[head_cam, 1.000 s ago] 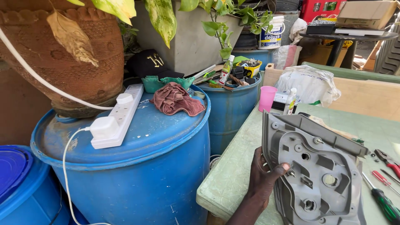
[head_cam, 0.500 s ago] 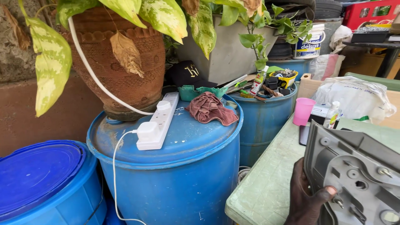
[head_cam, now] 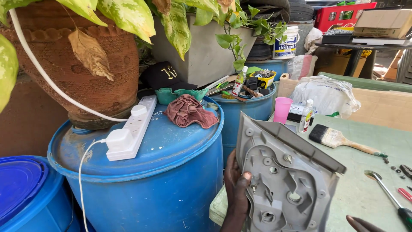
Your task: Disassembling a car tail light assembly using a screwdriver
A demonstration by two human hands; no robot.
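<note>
My left hand (head_cam: 237,185) grips the left edge of a grey moulded plastic panel (head_cam: 288,180), thumb on its ribbed inner face. The panel stands tilted upright over the near corner of a green table (head_cam: 365,176), beside a big blue barrel (head_cam: 171,176). Only the fingertips of my right hand (head_cam: 362,224) show at the bottom edge, just below the panel's lower right corner and apart from it. What those fingers are doing is cut off by the frame.
On the barrel lie a white power strip (head_cam: 128,129) with a cable and a reddish rag (head_cam: 189,111), behind them a terracotta plant pot (head_cam: 81,73). The table carries a paint brush (head_cam: 339,139), pink cup (head_cam: 282,109), small bottle (head_cam: 305,116), white bag (head_cam: 328,96), screwdriver (head_cam: 388,195) and loose screws.
The view has swung right and down. The panel now stands higher and fuller in view, still in my left hand. My right fingertips have come in at the bottom edge.
</note>
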